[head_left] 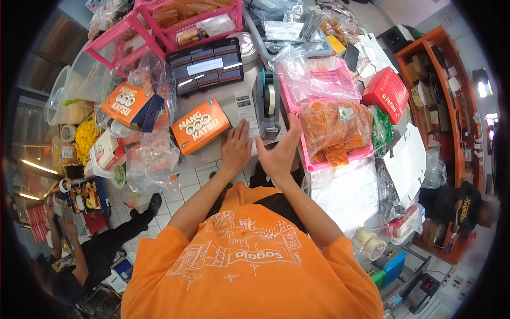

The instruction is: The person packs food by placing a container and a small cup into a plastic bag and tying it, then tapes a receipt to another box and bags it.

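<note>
Hands at frame centre, both working beside the grey tape dispenser (267, 103). Left hand (236, 146) flat, fingers spread, palm down on the surface (226, 101), touching a white printed slip (245, 109) just left of the dispenser. Right hand (280, 151) open, fingers together, edge-on against the dispenser's near end, holding nothing visible. Dispenser looks stiff and heavy-based; judged best steadied by its body, tape pulled from the top roll. Slip is thin paper, light, likely to slide or crease; pin it flat or lift by an edge. Orange Mang Katsu box (200, 126) left of the left hand, light cardboard, grip by the sides. Pink basket (311, 165) with bagged orange snacks (332, 127) right of centre. Red box (386, 94) upper right. Tablet screen (205, 65) above centre. Another person lower left, apart.
</note>
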`<move>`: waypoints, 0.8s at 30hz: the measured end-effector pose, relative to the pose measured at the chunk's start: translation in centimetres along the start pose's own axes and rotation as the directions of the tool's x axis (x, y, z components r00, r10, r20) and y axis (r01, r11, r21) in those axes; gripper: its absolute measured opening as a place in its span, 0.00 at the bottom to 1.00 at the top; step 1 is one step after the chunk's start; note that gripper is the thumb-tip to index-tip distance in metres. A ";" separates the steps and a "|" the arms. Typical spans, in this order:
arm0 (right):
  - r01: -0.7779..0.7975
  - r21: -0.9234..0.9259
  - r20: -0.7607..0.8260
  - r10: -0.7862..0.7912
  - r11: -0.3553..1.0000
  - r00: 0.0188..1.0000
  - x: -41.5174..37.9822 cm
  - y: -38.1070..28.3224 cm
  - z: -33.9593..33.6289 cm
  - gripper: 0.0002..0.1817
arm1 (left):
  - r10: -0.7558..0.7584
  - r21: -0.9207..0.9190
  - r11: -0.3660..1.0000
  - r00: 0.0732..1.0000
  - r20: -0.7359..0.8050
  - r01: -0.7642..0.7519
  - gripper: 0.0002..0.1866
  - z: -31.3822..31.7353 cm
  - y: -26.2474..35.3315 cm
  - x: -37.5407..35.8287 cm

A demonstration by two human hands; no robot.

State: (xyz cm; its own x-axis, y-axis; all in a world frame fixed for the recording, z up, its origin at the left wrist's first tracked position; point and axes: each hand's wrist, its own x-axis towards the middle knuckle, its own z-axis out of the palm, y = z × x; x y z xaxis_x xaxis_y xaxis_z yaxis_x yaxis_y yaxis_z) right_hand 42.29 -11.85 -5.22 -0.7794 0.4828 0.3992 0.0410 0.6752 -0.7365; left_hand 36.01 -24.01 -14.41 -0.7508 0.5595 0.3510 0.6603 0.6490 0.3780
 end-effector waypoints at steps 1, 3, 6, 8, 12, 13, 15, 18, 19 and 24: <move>-0.091 -0.136 -0.157 0.069 0.987 0.985 -0.2 0.9 0.3 0.49 | -0.015 -0.007 1.000 1.000 0.006 0.015 0.30 0.4 0.3 0.0; -0.133 -0.104 -0.141 0.117 0.986 0.983 0.8 3.0 1.7 0.52 | -0.089 0.030 0.996 0.996 -0.013 0.089 0.32 0.7 0.8 0.7; -0.259 -0.029 0.011 0.259 0.966 0.966 2.7 4.4 1.5 0.50 | -0.161 0.120 0.982 0.982 0.101 0.148 0.33 -0.5 1.9 1.7; -0.284 -0.031 0.039 0.286 0.958 0.958 3.9 3.0 -0.4 0.49 | -0.215 0.172 0.967 0.963 0.163 0.187 0.34 -0.2 2.5 1.7; -0.399 -0.017 0.088 0.399 0.917 0.913 2.1 3.1 0.6 0.46 | -0.151 0.048 0.988 0.984 0.089 0.147 0.34 0.6 1.6 1.4; -0.346 -0.066 0.064 0.350 0.936 0.935 1.3 4.0 1.6 0.46 | -0.134 -0.136 0.980 0.985 0.107 0.148 0.34 0.4 0.9 1.2; -0.277 0.008 0.065 0.276 0.961 0.959 0.9 3.9 1.3 0.43 | -0.165 -0.204 0.950 0.936 0.311 0.235 0.35 -5.3 0.2 -0.5; 0.123 -0.042 -0.052 -0.125 0.992 0.991 1.5 -0.2 0.4 0.37 | -0.201 0.059 0.977 0.977 -0.070 0.205 0.40 -11.1 -2.4 -1.8; 0.294 0.056 0.144 -0.299 0.954 0.943 1.9 -0.8 1.3 0.31 | -0.224 0.072 0.971 0.972 -0.070 0.229 0.40 -10.7 -4.1 -1.6; 0.528 0.101 0.714 -0.431 0.843 0.552 6.1 1.0 10.5 0.32 | -0.208 0.121 0.972 0.978 0.026 0.203 0.42 -9.6 -10.0 -0.5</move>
State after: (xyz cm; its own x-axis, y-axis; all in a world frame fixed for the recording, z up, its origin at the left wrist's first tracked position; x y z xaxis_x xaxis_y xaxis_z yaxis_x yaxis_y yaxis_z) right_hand 31.07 -14.06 -9.26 -0.8942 -0.4227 0.1473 -0.4398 0.7681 -0.4655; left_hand 29.98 -35.71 -10.16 -0.8718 0.4255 0.2427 0.4869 0.8066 0.3350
